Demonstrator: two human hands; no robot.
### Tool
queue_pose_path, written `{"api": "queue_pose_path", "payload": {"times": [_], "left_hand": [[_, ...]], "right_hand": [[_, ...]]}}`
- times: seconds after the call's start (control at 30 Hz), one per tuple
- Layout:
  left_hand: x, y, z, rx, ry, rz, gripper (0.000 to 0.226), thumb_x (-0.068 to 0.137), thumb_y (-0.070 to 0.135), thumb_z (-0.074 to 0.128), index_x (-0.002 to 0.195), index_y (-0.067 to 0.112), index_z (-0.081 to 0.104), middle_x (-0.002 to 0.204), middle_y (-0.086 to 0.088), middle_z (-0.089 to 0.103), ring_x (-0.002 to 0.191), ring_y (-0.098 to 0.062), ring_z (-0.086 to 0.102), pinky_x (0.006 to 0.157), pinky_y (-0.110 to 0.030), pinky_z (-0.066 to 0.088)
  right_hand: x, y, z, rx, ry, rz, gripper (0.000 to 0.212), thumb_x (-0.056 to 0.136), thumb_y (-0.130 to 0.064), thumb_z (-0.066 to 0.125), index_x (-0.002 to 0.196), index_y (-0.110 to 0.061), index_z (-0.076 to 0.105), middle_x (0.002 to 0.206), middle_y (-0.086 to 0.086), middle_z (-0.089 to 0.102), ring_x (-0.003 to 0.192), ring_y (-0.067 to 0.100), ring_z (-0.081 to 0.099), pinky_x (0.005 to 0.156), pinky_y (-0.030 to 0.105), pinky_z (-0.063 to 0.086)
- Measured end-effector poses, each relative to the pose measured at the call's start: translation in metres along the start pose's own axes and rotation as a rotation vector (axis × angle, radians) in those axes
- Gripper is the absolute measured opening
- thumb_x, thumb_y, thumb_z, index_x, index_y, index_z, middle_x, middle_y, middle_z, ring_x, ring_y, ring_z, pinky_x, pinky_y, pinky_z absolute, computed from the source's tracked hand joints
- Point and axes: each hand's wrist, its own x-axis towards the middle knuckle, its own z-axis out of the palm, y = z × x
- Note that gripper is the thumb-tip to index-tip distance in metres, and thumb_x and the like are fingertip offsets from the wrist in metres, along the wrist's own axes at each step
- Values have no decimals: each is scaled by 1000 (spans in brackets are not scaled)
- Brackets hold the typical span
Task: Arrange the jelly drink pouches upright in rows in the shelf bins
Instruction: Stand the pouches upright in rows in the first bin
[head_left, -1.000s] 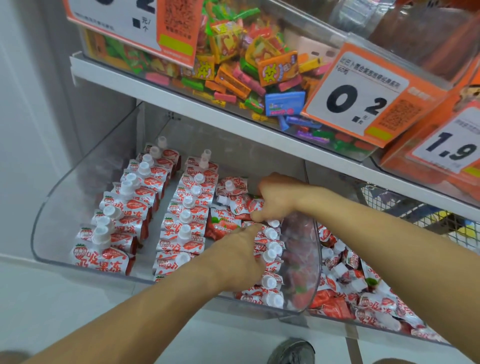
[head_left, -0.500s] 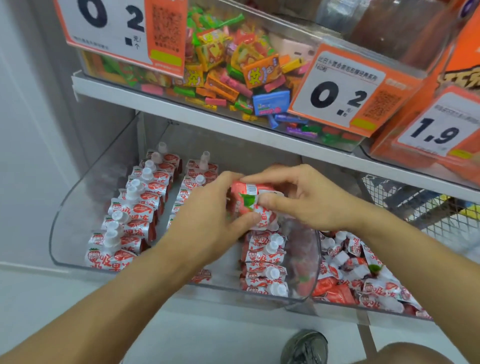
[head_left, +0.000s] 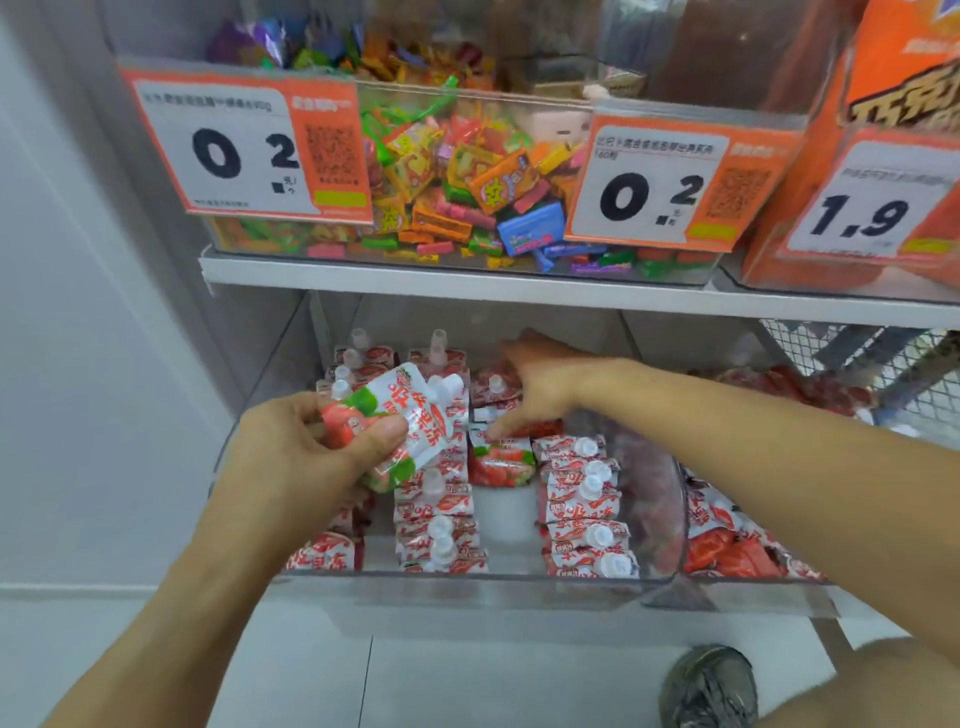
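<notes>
Left hand (head_left: 306, 452) has its fingers and thumb clamped on one jelly pouch (head_left: 402, 421), tilted above the clear bin (head_left: 467, 577). Right hand (head_left: 540, 387) reaches in among the standing pouch rows (head_left: 587, 514), fingertips touching them; can't tell if it's gripping any.

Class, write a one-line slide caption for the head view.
Left hand holds a jelly pouch while right hand reaches into the clear bin.

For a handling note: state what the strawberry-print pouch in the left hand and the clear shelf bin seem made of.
Strawberry-print jelly pouch in the left hand: seemingly flexible glossy plastic film, since it creases under the grip; its white cap looks like hard plastic.
Clear shelf bin: seemingly rigid transparent plastic; pouches show through its curved wall.
</notes>
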Motion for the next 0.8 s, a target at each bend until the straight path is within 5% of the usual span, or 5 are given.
{"api": "queue_pose_path", "payload": {"times": [0.1,0.27,0.43,0.53,0.8], "left_hand": [[0,1,-1,19,46,14,34,68,45,79,79,17,66,60,8,71,51,-3,66,44,-15,41],[0,1,3,10,11,16,33,67,43,81,82,18,67,66,6,73,55,-5,68,56,-28,56],[0,0,4,2,1,4,32,69,43,81,82,18,66,69,6,73,58,-8,70,64,-38,60],[0,0,6,25,-1,2,32,69,43,80,82,18,66,68,7,73,54,-5,68,56,-30,58],[2,0,8,-16,-48,-10,33,68,43,79,85,17,65,70,7,73,57,-5,69,53,-25,56]], "right_hand": [[8,-4,8,-81,64,-71,90,72,-62,77,145,-29,37,144,13,33,116,35,54,91,31,49],[7,2,-5,-103,82,-147,33,86,-36,69,113,-21,58,110,7,50,94,32,59,76,34,51],[-8,24,-21,20,91,-79,65,90,-10,65,145,-25,36,138,9,51,113,25,58,91,33,50],[-11,24,-22,-88,77,-66,78,87,7,50,149,-33,26,125,11,56,101,29,59,83,38,53],[-8,29,-21,-136,1,-3,79,80,-6,70,147,-24,33,113,8,63,95,25,62,79,34,57]]}}
